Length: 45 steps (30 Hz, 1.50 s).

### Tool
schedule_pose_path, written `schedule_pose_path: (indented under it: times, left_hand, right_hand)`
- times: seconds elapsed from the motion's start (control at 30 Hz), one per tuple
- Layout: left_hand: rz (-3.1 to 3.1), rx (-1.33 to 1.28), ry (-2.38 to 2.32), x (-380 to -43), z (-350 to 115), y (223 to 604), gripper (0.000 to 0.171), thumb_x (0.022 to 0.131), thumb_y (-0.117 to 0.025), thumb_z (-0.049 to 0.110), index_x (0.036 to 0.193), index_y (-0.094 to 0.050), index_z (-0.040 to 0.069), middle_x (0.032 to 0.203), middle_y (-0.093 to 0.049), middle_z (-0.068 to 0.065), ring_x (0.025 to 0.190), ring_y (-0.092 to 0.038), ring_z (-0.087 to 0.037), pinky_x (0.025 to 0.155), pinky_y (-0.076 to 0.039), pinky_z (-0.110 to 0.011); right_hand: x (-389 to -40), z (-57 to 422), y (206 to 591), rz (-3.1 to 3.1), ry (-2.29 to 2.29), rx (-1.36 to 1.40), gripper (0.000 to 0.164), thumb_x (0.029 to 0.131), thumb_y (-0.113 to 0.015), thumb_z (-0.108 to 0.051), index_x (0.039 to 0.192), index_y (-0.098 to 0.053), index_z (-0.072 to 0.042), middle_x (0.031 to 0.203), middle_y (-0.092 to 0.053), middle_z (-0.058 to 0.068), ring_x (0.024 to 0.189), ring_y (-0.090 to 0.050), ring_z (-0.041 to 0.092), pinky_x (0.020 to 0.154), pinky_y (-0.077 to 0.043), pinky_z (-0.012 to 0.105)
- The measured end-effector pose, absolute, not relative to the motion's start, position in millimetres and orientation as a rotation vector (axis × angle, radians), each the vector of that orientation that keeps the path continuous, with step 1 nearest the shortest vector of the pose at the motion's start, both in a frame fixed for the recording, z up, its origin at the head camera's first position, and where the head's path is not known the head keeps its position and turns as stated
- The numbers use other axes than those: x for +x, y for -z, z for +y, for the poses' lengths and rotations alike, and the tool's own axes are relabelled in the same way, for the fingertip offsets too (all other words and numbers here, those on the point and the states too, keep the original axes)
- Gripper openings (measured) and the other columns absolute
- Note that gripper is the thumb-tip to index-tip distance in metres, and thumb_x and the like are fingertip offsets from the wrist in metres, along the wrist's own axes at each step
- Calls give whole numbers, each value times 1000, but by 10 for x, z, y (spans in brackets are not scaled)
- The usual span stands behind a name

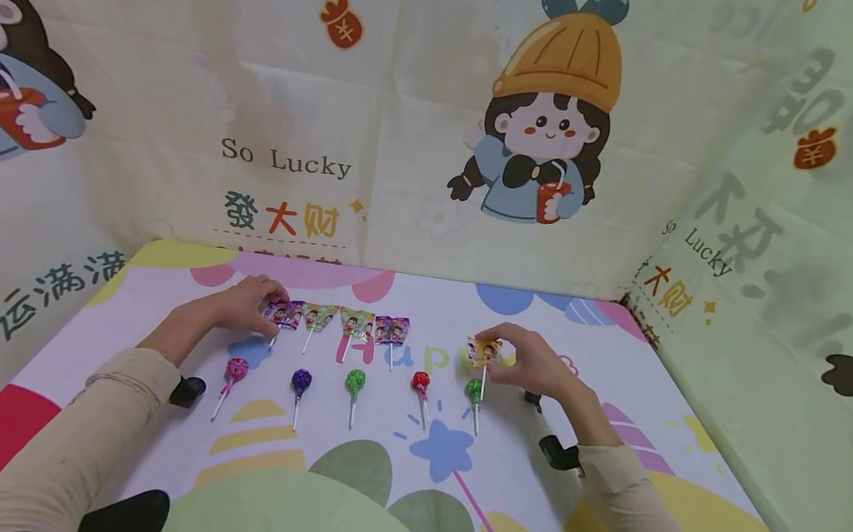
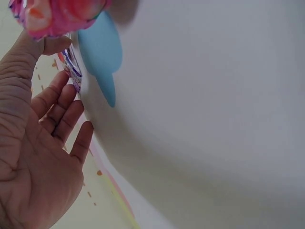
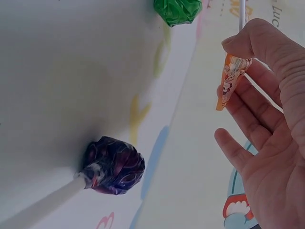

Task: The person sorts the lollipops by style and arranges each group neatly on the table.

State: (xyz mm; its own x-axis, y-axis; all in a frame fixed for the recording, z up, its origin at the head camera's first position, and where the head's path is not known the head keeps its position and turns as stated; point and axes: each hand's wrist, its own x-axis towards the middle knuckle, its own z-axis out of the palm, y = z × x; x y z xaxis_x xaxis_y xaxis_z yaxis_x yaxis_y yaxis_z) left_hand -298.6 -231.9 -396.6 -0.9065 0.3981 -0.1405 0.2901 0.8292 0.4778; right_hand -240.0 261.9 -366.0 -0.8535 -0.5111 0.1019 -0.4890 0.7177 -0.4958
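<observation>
In the head view my left hand [image 1: 246,304] is at the left end of the back row, thumb and fingers around the edges of a flat purple-wrapped lollipop [image 1: 287,313]. Its wrapper [image 2: 71,67] shows between thumb and fingers in the left wrist view. My right hand [image 1: 528,357] pinches a flat orange-wrapped lollipop [image 1: 483,351], its white stick pointing toward me. Beside the left hand's lollipop lie a flat green one [image 1: 319,316], a yellow-green one [image 1: 357,323] and another purple one [image 1: 392,328].
Nearer me is a row of round lollipops: pink [image 1: 236,370], purple [image 1: 300,381], green [image 1: 355,381], red [image 1: 421,381], another green [image 1: 473,391], and a dark one [image 1: 532,400] partly behind the right wrist. A printed cloth [image 1: 407,131] hangs behind the patterned table [image 1: 259,487].
</observation>
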Motion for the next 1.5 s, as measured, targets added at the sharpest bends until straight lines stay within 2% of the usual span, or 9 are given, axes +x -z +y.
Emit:
schedule_pose_path:
  times: [0.97, 1.5]
  left_hand:
    - [2782, 536, -678, -2986, -2342, 3981, 65, 81, -85, 27, 131, -55, 0, 130, -51, -24, 121, -44, -41, 110, -38, -64]
    - [2779, 526, -685, -2980, -2321, 3975, 63, 80, -84, 25, 130, -56, -1, 128, -51, -22, 120, -45, -40, 109, -40, -62]
  right_hand:
    - [-2670, 2196, 3670, 2809, 816, -793, 52, 85, -80, -10, 134, -65, -13, 135, -64, 7, 126, -57, 27, 110, -44, 56]
    - [-2870, 1928, 3768, 2816, 734, -768, 52, 84, -83, -10, 133, -66, -13, 134, -64, 6, 125, -57, 26, 109, -47, 49]
